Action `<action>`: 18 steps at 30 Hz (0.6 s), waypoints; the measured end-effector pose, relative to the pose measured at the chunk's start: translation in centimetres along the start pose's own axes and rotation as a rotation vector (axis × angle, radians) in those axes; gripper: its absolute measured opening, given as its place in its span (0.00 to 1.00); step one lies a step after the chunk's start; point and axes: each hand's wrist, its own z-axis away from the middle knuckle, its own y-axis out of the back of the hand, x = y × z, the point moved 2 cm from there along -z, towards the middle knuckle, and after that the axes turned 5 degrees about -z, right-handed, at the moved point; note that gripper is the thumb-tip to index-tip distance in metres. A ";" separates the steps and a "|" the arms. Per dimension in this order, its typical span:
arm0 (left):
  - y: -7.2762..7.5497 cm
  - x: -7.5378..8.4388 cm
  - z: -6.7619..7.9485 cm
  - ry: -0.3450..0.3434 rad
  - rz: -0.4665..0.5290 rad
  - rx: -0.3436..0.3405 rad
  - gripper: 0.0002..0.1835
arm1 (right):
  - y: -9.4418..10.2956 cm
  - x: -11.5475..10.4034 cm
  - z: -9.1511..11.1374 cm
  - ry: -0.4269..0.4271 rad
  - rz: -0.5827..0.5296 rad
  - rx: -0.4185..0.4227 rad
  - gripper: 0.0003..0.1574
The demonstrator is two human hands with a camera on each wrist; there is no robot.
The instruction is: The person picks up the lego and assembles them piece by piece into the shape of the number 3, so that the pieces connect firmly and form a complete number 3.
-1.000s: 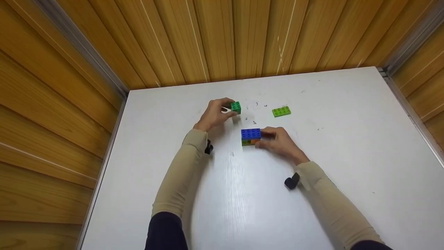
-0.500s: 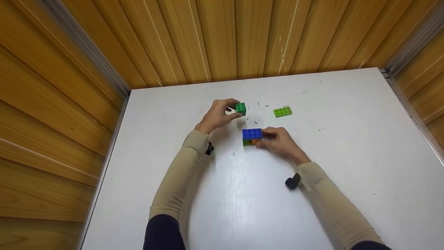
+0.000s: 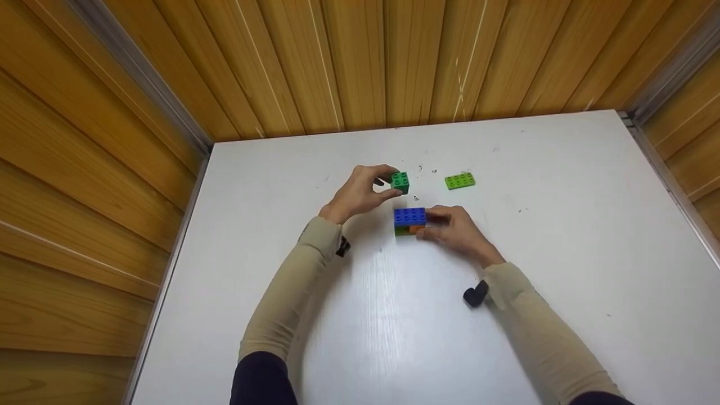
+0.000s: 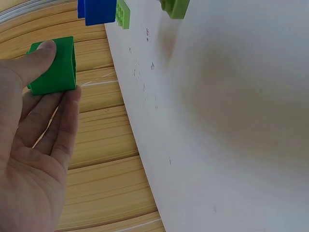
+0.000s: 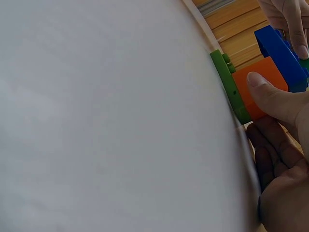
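Head view: left hand (image 3: 360, 194) pinched green brick (image 3: 400, 181) just beyond blue-topped stack (image 3: 409, 220), gripped by right hand (image 3: 457, 232); best lowered level, studs aligned, stack braced.

From the head view, the right hand (image 3: 453, 228) covers the right end of the blue-topped stack (image 3: 409, 220), so how far its orange and green layers run that way is out of sight. The left hand (image 3: 365, 191) hides the near-left side of the green brick (image 3: 400, 182). On the left wrist camera, the top edge cuts off the stack and the lime plate (image 4: 175, 7), and the hand's heel runs out of frame at the bottom. On the right wrist view, the surface (image 5: 106, 121) is a soft blur up close, and the right edge clips the stack. The small dark marks (image 3: 419, 183) beyond the bricks are too tiny to read.
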 end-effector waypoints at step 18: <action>-1.4 1.4 0.8 -0.108 -0.009 -0.029 0.21 | -0.1 0.0 -0.2 0.052 -0.005 -0.014 0.33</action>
